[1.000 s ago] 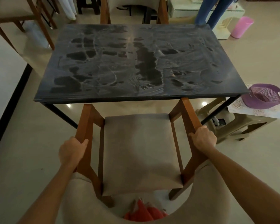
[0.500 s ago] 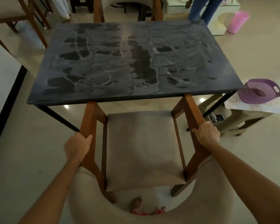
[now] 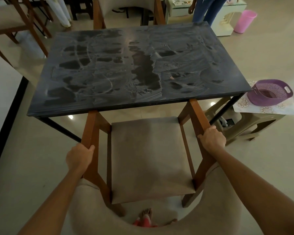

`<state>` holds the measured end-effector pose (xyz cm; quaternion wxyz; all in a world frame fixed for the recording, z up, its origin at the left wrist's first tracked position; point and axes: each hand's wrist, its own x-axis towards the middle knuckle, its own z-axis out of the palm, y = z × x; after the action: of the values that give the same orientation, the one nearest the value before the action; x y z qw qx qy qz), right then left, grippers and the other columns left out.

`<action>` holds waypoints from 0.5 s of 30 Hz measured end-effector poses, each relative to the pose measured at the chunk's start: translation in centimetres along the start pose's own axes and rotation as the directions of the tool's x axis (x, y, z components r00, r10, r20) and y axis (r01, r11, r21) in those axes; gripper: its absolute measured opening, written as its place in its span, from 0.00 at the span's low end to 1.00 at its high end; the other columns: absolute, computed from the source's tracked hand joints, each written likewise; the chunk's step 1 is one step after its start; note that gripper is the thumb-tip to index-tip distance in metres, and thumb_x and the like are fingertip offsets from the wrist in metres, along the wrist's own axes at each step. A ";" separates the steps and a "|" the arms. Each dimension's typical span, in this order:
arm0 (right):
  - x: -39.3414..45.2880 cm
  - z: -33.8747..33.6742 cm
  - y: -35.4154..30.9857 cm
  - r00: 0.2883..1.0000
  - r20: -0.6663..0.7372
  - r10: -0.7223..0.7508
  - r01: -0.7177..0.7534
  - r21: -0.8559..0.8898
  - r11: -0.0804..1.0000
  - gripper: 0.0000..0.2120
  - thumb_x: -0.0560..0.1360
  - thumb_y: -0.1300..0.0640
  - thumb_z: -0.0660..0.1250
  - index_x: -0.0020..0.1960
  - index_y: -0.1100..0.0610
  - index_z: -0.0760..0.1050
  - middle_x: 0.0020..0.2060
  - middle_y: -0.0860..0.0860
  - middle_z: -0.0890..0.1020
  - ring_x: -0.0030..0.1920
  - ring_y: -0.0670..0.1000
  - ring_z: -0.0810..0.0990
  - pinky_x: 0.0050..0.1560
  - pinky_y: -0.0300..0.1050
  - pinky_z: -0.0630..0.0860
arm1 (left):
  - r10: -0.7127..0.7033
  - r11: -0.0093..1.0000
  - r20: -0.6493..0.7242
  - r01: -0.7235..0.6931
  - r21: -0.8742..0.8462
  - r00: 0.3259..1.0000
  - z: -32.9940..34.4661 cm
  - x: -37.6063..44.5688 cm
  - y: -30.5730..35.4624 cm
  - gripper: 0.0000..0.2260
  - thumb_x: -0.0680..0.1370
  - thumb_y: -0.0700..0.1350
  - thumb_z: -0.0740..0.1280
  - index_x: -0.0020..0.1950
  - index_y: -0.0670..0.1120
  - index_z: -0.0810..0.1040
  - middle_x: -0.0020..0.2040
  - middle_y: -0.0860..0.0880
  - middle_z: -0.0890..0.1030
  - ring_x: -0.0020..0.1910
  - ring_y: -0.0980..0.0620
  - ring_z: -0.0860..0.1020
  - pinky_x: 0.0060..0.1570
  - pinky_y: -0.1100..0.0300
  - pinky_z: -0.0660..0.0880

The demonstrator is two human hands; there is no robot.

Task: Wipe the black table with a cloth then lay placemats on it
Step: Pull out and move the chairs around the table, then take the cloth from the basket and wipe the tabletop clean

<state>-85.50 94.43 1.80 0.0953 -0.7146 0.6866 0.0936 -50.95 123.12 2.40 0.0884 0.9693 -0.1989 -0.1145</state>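
Head view: looking down over a chair pushed toward a table, with both bare forearms reaching forward.
Left hand (image 3: 79,157): fingers curled round the left wooden armrest of the chair (image 3: 149,158), gripping it.
Right hand (image 3: 212,138): fingers wrapped over the right wooden armrest, gripping it.
Chair: brown wooden frame, beige padded seat and curved backrest; the front ends of its arms sit just under the near edge of the table.
Black table (image 3: 126,65): directly beyond the chair, centre of the scene; its dark top is covered in pale streaks and smears with darker patches between them.
Cloth and placemats: none can be made out on the tabletop.
Purple basket (image 3: 270,92): right of the table, resting on a white patterned sheet on a low beige stool (image 3: 255,121).
Pink bin (image 3: 243,21): far right, on the floor.
Second person (image 3: 205,9): far side, only jeans-clad legs and a hand visible.
Other chairs: one at the table's far edge, more at far left.
Writing: no readable labels or brands anywhere.
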 end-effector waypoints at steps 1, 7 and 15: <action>0.0 -0.1 0.0 1.000 0.007 -0.004 0.004 0.008 1.000 0.26 0.78 0.48 0.66 0.67 0.64 0.66 0.51 0.59 0.81 0.43 0.57 0.83 0.41 0.51 0.82 | 0.005 1.000 -0.005 -0.005 0.015 1.000 -0.1 0.0 0.1 0.16 0.78 0.53 0.64 0.37 0.43 0.70 0.30 0.48 0.73 0.26 0.52 0.72 0.27 0.61 0.66; 0.9 -0.9 0.3 0.985 -0.043 -0.167 0.172 0.258 0.951 0.27 0.77 0.47 0.66 0.68 0.62 0.63 0.62 0.59 0.73 0.61 0.60 0.76 0.59 0.57 0.77 | 0.107 0.979 -0.047 -0.097 0.178 0.993 0.8 -0.2 3.2 0.11 0.78 0.44 0.64 0.54 0.37 0.71 0.48 0.38 0.77 0.44 0.42 0.77 0.41 0.50 0.78; 4.2 -2.3 4.4 0.796 -0.165 -0.583 0.589 -0.013 0.808 0.37 0.81 0.39 0.50 0.79 0.60 0.41 0.78 0.59 0.45 0.78 0.58 0.41 0.74 0.53 0.37 | 0.628 0.755 0.061 -0.627 0.190 0.775 5.3 -7.0 18.1 0.31 0.80 0.56 0.57 0.77 0.41 0.54 0.77 0.39 0.52 0.77 0.43 0.48 0.75 0.47 0.48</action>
<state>-89.75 89.56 2.85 0.0779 -0.8951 0.4389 -0.0122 -65.16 108.89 2.60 0.0247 0.8507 -0.5222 -0.0543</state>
